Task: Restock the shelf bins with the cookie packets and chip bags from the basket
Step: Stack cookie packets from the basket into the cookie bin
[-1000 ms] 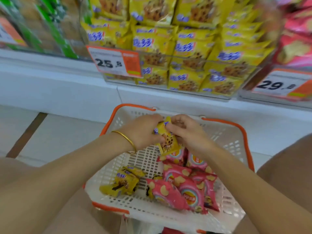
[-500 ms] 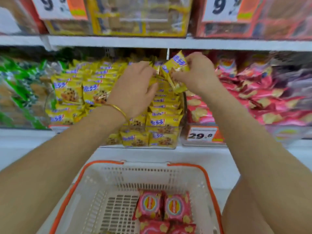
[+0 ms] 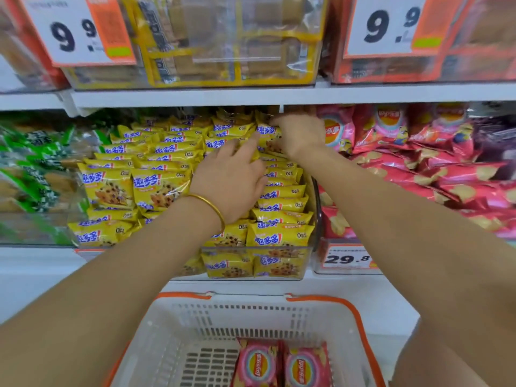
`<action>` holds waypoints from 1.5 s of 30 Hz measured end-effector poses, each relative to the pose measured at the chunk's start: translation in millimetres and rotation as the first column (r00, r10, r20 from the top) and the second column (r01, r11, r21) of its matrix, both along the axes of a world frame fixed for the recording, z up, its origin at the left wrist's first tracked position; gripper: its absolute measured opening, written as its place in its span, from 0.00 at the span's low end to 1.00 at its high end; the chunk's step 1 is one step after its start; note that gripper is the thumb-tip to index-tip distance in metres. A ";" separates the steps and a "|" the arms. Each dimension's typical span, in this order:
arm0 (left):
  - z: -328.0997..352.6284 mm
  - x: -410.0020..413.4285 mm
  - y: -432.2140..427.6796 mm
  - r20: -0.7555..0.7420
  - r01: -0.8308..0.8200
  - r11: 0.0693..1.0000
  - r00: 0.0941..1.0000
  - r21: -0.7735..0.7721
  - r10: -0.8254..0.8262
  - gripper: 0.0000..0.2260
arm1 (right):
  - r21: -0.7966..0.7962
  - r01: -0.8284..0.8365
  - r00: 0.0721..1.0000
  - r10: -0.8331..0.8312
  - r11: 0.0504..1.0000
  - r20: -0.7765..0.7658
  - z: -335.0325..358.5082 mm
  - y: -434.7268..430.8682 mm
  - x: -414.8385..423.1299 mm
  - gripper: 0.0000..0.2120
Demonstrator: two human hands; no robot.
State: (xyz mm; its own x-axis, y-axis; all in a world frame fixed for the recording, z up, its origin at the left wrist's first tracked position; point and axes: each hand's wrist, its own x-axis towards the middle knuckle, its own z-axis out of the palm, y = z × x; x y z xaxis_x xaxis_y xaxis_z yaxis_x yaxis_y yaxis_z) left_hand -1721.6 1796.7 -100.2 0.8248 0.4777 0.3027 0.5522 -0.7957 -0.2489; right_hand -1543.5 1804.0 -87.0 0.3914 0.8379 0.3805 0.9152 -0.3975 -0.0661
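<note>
A white shelf (image 3: 195, 97) runs across the upper half of the frame, with boxed biscuits in clear bins above it. Below it, in the centre, a clear cookie bin (image 3: 279, 248) is packed with rows of yellow cookie packets. Right of it, a heap of pink chip bags on the shelf (image 3: 418, 169) fills the right side of the frame. Green packets (image 3: 30, 163) lie blurred at the left edge.

At the bottom centre is the white basket (image 3: 223, 317) with its orange rim. Two pink chip bags in the basket (image 3: 259, 364) lie side by side against its right part.

Both bare forearms reach up from the lower corners into the cookie bin. The left hand (image 3: 234, 174) lies flat on the packed rows in the centre, its fingers straight and spread. Its forefinger touches the lower edge of one cookie packet (image 3: 268, 135). The right hand (image 3: 303, 132), just above and to the right, has its fingers curled over that packet's top edge at the back right of the bin. The packet stands upright there; how deep it sits in its row is hard to tell, as the hand covers part of it.

A gold bangle (image 3: 209, 203) circles the left wrist. A price tag (image 3: 346, 258) reading 29.8 hangs under the chip bags.
</note>
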 end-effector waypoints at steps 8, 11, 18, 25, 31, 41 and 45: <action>3.6 -6.2 3.9 0.005 0.082 0.995 0.997 -0.056 -0.082 0.24 | 0.023 -0.019 0.999 0.019 1.000 -0.030 2.6 -12.4 -2.5 0.22; 10.7 -19.9 -4.6 0.080 0.162 0.986 0.984 -0.047 -0.158 0.28 | 0.089 -0.049 0.998 0.052 0.995 -0.027 0.7 -39.2 -14.2 0.23; -9.5 -72.0 -65.8 0.326 0.274 0.962 0.910 -0.005 -0.257 0.17 | 0.290 -0.199 0.953 0.254 0.936 -0.167 -5.1 -149.9 -76.2 0.17; -77.6 -121.6 -116.2 0.309 0.291 0.954 0.916 -0.072 -0.256 0.14 | 0.289 -0.331 0.812 0.427 0.898 -0.399 -74.4 -208.0 -130.4 0.12; -122.2 -150.7 -98.7 0.099 0.136 0.955 0.989 -0.263 -0.113 0.15 | -0.128 -0.393 0.809 0.275 0.911 -0.520 -136.9 -185.3 -144.4 0.13; -174.1 -157.3 -57.4 -0.381 -0.079 0.915 0.921 -0.395 -0.085 0.15 | -0.518 -0.533 0.749 0.089 0.669 -0.656 -288.2 -130.3 -182.6 0.14; -181.0 -143.0 -58.9 -0.444 -0.140 0.881 0.892 -0.451 -0.086 0.15 | -0.618 -0.644 0.714 0.064 0.451 -0.697 -350.4 -123.2 -219.4 0.10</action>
State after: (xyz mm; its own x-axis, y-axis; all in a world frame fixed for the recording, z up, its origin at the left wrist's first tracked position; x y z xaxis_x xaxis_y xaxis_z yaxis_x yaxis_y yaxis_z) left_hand -1864.6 1737.8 -281.2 0.7990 0.4911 -0.3471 0.4970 -0.8642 -0.0785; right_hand -1762.9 1680.8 -437.4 -0.1555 0.7412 -0.6530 0.8913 -0.1796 -0.4162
